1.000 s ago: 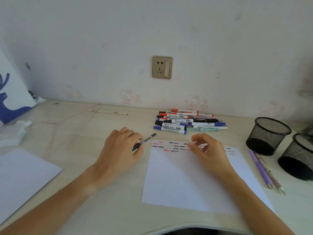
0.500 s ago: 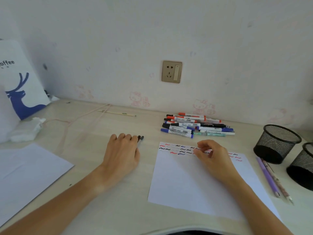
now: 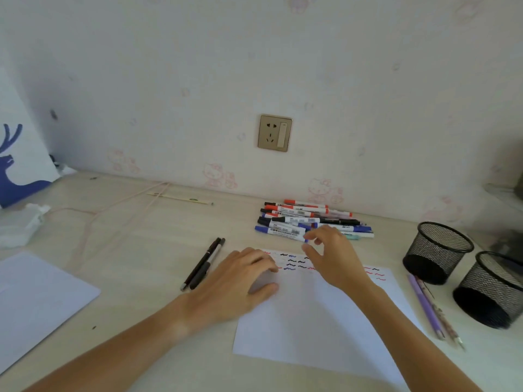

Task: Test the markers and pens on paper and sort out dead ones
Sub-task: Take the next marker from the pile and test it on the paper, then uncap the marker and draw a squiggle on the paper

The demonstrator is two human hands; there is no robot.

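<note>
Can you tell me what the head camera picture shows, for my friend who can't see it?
A person's right hand reaches toward a pile of markers by the wall, fingers nearly on a blue one, while the left hand rests on a test sheet with red, black and blue squiggles along its top. Two dark pens lie left of the sheet; two black mesh cups stand right.

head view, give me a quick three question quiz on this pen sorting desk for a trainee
1. True or false: two dark pens lie on the desk left of the test paper.
2. How many mesh cups stand at the right?
3. What is the right hand reaching toward: (a) the wall socket, (b) the marker pile, (c) the purple pencils?

Key: 1 true; 2 two; 3 b. The left hand rests flat on the paper's edge, holding nothing.
</note>
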